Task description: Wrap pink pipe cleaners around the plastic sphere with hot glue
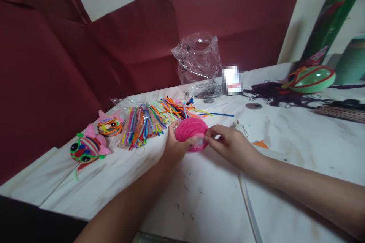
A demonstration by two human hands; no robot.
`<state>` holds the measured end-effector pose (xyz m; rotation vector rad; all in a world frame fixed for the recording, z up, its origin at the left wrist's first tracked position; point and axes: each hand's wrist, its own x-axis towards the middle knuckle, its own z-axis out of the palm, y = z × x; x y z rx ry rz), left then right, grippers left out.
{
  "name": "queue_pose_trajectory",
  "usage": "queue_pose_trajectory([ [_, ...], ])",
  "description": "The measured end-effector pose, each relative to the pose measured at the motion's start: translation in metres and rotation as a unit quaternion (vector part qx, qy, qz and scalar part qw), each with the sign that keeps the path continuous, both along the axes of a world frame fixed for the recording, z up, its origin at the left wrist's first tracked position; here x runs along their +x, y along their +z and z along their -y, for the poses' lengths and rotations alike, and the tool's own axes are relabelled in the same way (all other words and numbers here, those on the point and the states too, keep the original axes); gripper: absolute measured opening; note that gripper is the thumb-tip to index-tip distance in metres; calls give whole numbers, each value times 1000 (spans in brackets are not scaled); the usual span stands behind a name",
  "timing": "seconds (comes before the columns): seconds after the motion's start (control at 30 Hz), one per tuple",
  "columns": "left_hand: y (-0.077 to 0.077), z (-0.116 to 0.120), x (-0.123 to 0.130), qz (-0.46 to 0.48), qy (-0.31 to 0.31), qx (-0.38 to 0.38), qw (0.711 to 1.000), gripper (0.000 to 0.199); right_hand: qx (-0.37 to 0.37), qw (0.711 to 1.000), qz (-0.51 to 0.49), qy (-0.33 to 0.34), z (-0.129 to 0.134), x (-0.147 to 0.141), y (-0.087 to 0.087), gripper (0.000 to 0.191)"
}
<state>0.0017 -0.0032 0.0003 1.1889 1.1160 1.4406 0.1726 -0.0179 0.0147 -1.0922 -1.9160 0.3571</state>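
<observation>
Pink round thing is above table, between two hands. Left hand is curled around its left and near side, thumb on front. Right hand has fingertips nearly closed at right edge; whether they pinch something, cannot tell. Colourful fuzzy sticks lie to left.

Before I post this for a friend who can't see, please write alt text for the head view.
The left hand holds a ridged pink ball above a white table, while the right hand touches its edge with the fingers. Colourful pipe cleaners and two fuzzy toys lie to the left, a clear bag behind.
</observation>
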Motion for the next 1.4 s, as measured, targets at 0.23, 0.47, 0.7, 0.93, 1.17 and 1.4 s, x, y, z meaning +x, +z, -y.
queue_pose_trajectory([
  [0.23,-4,-3,-1,52,-44,3,998,78,11,1000,7,0,1,1,0,14],
  [0.47,-6,-6,-3,33,-52,-5,998,79,45,999,17,-5,-1,2,-3,12],
  [0.7,-2,-1,0,27,-33,7,999,80,66,998,5,-8,-1,2,-2,11],
  [0.93,-8,-5,-1,42,-44,18,998,83,73,997,9,-12,0,3,-1,13],
  [1.17,-11,-5,0,34,-36,13,999,84,83,996,25,-20,-2,4,-4,14],
  [1.4,-5,-1,3,4,-11,-9,1000,82,91,994,53,-33,-3,3,-6,14],
])
